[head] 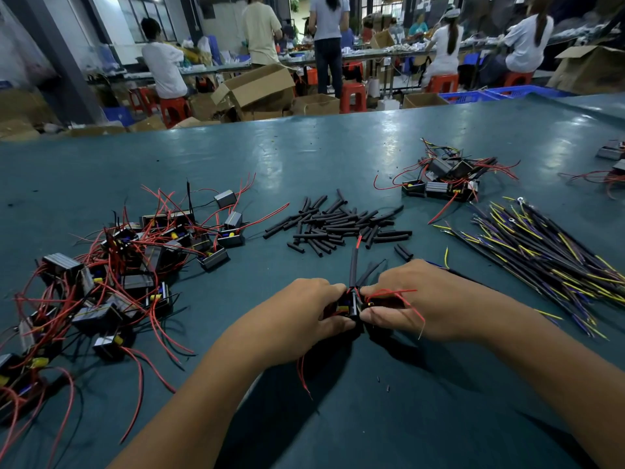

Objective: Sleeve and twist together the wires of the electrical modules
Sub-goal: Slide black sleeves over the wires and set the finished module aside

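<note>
Your left hand (313,308) grips a black module (348,305) | your right hand (411,301) pinches its red wires (402,294) just beside | a sleeve (353,267) stands up between your hands | all low over the counter (304,157), near the loose sleeves (338,223).

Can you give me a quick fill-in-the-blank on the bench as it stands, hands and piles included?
1. Both hands, the left hand and the right hand, hold a small ____ between them.
2. A black sleeve stands up from the hands with a ____ wire tip showing at its top.
3. The pile of loose black sleeves lies on the ____ table.
4. The bundle of yellow and purple wires lies on the person's ____ side.

Missing words: module; red; green; right
</note>
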Tool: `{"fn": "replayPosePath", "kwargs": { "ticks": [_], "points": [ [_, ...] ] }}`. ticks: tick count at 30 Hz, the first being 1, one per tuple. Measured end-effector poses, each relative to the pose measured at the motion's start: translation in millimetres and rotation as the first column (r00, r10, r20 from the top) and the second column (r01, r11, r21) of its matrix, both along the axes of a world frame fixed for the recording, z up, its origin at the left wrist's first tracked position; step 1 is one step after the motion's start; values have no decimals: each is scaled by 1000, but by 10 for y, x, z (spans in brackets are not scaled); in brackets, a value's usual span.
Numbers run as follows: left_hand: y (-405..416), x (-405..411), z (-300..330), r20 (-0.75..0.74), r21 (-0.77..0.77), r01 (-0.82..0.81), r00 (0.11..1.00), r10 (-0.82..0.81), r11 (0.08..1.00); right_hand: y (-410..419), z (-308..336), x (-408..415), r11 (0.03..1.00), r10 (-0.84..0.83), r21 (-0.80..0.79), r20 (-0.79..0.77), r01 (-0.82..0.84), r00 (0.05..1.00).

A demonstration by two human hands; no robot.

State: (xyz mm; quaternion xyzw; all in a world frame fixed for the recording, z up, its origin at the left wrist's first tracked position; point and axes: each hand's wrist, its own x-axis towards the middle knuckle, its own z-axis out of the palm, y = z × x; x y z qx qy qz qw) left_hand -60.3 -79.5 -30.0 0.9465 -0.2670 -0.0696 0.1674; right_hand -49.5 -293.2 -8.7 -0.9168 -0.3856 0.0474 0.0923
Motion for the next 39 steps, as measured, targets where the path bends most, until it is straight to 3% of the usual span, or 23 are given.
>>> {"fn": "replayPosePath", "kwargs": {
  "ticks": [11,19,24,26,28,30,39],
  "points": [
    [18,28,-40,25,-52,-32,999,33,998,-20,-26,38,996,27,-84,-25,-29,999],
    [30,55,-54,4,-147,-69,998,70,987,-7,-170,93,979,-150,127,-72,159,986],
    [87,72,-64,15,-172,-105,994,109,980,-26,-224,123,959,-169,208,-134,194,977],
    [43,83,-51,19,-311,-196,977,213,930,-61,-213,130,958,-165,206,-160,197,973],
    [-60,95,-46,-32,-486,-307,942,334,818,-105,-181,135,959,-147,208,-214,192,966],
    [-174,103,-55,-45,-550,-344,922,385,761,-148,-160,148,967,-117,193,-234,164,965],
    [-215,71,-91,-9,-616,-237,956,294,751,-155,-163,157,984,-97,138,-135,115,986]
  ]
}}
